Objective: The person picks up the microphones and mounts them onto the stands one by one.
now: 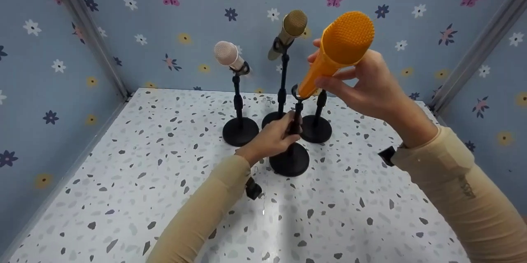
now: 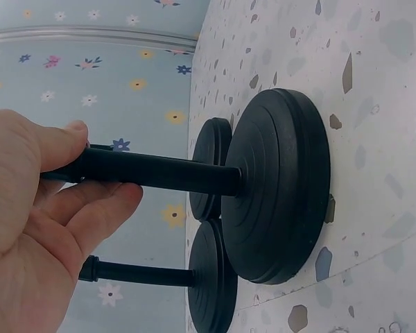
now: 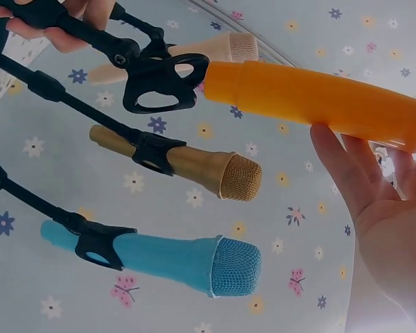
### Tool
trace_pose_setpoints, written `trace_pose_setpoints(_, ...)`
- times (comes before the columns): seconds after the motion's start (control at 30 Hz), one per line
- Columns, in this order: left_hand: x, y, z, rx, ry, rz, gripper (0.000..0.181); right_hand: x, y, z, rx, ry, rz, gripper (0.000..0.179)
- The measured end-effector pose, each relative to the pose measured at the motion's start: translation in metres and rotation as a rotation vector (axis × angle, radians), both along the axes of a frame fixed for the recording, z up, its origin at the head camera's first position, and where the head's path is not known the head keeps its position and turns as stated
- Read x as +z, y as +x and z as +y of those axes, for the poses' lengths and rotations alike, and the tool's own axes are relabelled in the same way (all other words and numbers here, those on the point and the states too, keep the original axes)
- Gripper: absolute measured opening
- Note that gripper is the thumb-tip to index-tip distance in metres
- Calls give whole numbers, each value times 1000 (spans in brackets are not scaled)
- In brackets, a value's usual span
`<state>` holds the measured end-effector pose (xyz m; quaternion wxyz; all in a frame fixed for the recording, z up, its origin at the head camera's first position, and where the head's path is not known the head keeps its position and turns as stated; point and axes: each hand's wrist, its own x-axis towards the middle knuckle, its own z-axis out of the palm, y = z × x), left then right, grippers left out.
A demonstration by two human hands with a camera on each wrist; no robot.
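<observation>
My right hand (image 1: 372, 86) holds an orange microphone (image 1: 348, 38) by its handle, mesh head up and tilted to the right. In the right wrist view, the handle's narrow end is right at the black clip (image 3: 135, 94) on top of the front microphone stand (image 1: 289, 162). Lower down, my left hand (image 1: 269, 137) grips this stand's pole between thumb and fingers. The left wrist view shows the stand's round black base (image 2: 277, 187) standing on the speckled tabletop.
Behind stand several more black stands: one bears a pale pink microphone (image 1: 228, 54), a taller one a gold microphone (image 1: 294, 24). A blue microphone (image 3: 166, 260) sits in another clip, mostly hidden in the head view. Patterned panels (image 1: 173, 28) enclose the speckled table (image 1: 173, 197).
</observation>
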<state>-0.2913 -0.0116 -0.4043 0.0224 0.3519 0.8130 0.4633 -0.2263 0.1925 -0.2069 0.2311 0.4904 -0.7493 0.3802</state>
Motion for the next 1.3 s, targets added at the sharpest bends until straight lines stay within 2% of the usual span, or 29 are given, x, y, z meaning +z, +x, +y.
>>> trace_pose_setpoints(0.3,-1,-3,0,1,-20,42,30,-4,-6,-3,19,46,61,47)
trace_pose_setpoints(0.5,0,-5,-1,-6,-12,50,29,-4,-7,-6,36,42,58,45)
trace_pose_setpoints(0.73,-2,-4,0,-9,2,13,28,-7,-8,-7,33,52,78,41)
trace_pose_setpoints(1.0,-2,-4,-2,10,-15,12,29,-11,-12,-6,35,74,77,40)
trace_pose_setpoints(1.3,-3,-4,-2,-8,29,-25,28,-11,-17,-5,97,146,113,56)
